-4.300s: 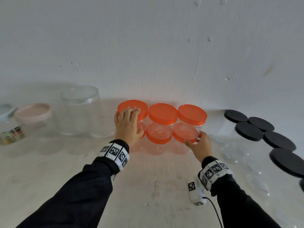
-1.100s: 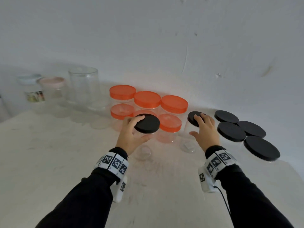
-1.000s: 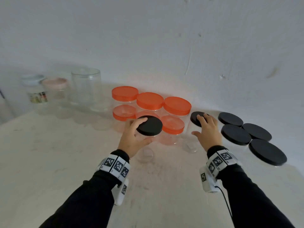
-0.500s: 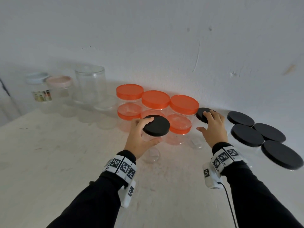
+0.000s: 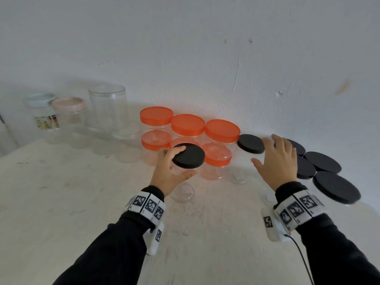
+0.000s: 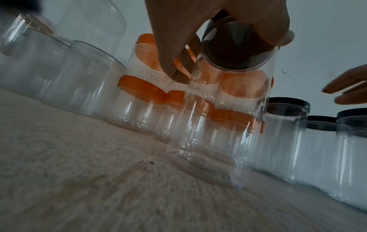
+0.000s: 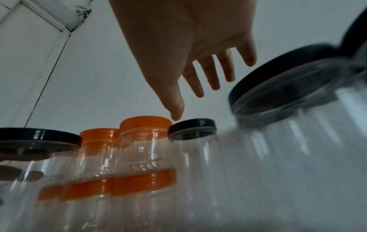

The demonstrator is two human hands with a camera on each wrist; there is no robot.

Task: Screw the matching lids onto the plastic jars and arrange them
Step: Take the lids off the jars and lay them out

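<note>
My left hand [image 5: 185, 162] grips a clear jar with a black lid [image 5: 188, 155] by its top, in front of the orange-lidded jars [image 5: 188, 124]. In the left wrist view my fingers [image 6: 170, 51] curl round the lid rim and the jar body [image 6: 218, 125] reaches down to the tabletop. My right hand [image 5: 267, 151] hovers open with spread fingers, just right of a second black-lidded jar [image 5: 250, 144] that stands beside the orange group. The right wrist view shows that open hand [image 7: 206, 84] above that jar [image 7: 191, 127], not touching it.
Several more black-lidded jars [image 5: 322, 161] stand at the right, one large one [image 5: 337, 190] nearest. Taller clear jars [image 5: 107, 108] and pastel-lidded jars [image 5: 68, 112] line the wall at the left. The white wall [image 5: 205, 58] closes the back. Bare tabletop [image 5: 82, 202] lies in front.
My right hand has come off the black lid beside the orange jars and moved right, fingers spread. My left hand keeps its grip on its black-lidded jar.
</note>
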